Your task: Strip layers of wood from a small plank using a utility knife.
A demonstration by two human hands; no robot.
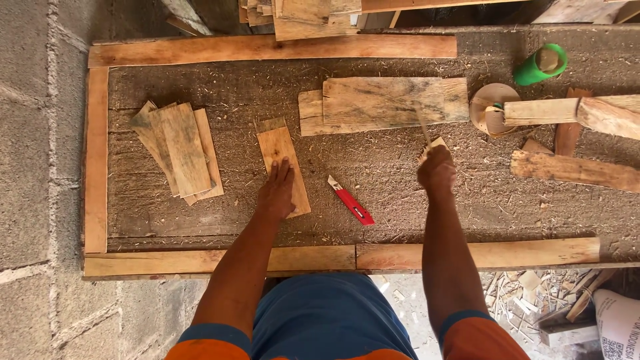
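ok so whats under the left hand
The left hand lies flat on a small wooden board, which rests on the sawdust-strewn workbench. The board's part beneath the palm is hidden.

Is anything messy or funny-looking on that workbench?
The small stack of wooden slats at the left is fanned out crookedly rather than squared up. Sawdust and shavings cover the workbench, and a red utility knife lies loose between the left hand and right hand. Nothing looks broken.

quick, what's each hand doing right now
Left hand: open, flat on the small pale wood slat.
Right hand: closed around a thin pale wooden stick.
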